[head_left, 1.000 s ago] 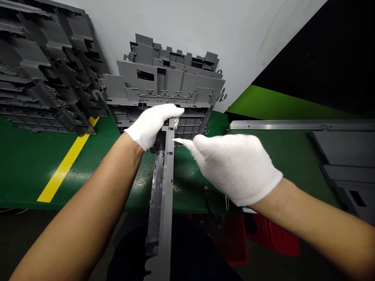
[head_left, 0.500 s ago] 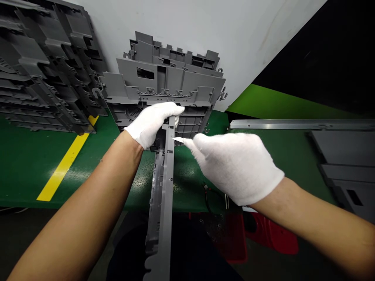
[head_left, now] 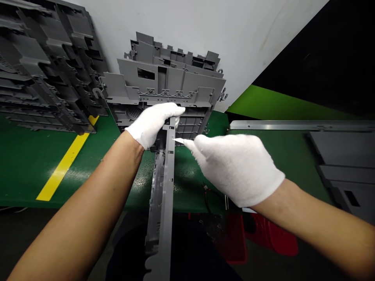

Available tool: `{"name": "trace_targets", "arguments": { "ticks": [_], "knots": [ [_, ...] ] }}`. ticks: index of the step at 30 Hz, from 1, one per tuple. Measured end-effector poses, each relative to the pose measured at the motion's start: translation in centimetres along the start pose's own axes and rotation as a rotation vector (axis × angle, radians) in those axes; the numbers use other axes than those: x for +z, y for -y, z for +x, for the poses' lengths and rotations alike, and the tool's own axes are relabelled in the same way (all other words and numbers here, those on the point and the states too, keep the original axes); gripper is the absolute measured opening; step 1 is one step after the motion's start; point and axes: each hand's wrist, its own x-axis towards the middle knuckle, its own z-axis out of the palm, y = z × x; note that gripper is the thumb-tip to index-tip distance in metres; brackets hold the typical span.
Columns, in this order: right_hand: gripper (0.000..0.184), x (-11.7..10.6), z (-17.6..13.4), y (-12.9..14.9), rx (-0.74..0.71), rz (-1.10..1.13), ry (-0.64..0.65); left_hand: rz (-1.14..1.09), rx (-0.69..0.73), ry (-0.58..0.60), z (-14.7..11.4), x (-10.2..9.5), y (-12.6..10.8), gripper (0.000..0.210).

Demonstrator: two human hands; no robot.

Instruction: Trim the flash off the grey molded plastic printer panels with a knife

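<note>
My left hand (head_left: 156, 121), in a white glove, is closed round the far end of a long grey plastic part (head_left: 167, 187). That part stands on edge and stretches back toward my body. In my gloved right hand (head_left: 236, 168) I pinch a small knife, whose pale pointed blade (head_left: 179, 140) shows beyond the fingers. The tip meets the edge of the grey part, just this side of the left hand. The glove hides the knife's handle.
Grey moulded panels (head_left: 172, 82) lean against the white wall behind my hands, with more panels (head_left: 49, 66) at left. Pliers (head_left: 206, 189) lie near the green bench's front edge. Below is a red bin (head_left: 237, 242); at right, a grey panel (head_left: 345, 152) lies on the conveyor.
Almost nothing differs. Both hands hold the same pose, and the blade tip stays at the same spot on the grey part.
</note>
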Motion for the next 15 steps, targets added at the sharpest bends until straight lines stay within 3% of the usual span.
{"name": "trace_targets", "arguments": {
  "ticks": [9, 15],
  "knots": [
    [0.055, 0.0, 0.0, -0.1, 0.019, 0.068, -0.009, -0.058, 0.003, 0.015, 0.1, -0.1, 0.2, 0.027],
    [0.054, -0.9, -0.7, 1.2, -0.087, 0.262, 0.081, -0.081, 0.046, -0.003, 0.0, -0.6, 0.3, 0.025]
  ]
}}
